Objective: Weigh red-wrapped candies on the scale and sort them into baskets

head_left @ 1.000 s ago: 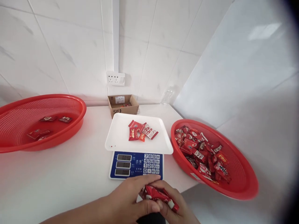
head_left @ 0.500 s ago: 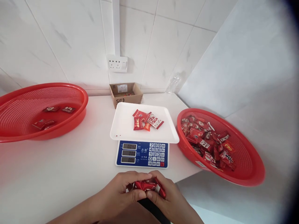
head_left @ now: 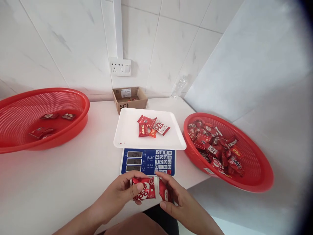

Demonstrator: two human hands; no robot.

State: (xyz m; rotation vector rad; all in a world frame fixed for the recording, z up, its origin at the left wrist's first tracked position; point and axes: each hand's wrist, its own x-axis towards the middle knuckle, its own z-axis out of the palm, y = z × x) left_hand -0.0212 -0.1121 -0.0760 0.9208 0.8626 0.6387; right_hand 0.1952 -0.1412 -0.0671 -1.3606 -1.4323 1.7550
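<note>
In front of the scale, my left hand pinches a red candy packet printed with white lettering, thumb across its face. My right hand curls round the right end of the red packets, its fingertips against the wrapping. A white edge crosses between the red parts, so a second packet seems to lie there; part of it hides behind my fingers. Just beyond stands the digital scale with a white tray. Several red candy packets and one white-and-red packet lie on that tray.
At the right, a red basket holds many candy packets and overhangs the table edge. Another red basket at the left contains several packets. Behind the scale are a cardboard box and, in the corner, a clear plastic bottle.
Both hands have risen slightly toward the scale. The packets have turned so that the printed face shows, and my right fingers are spread wider. The view has shifted a little.
</note>
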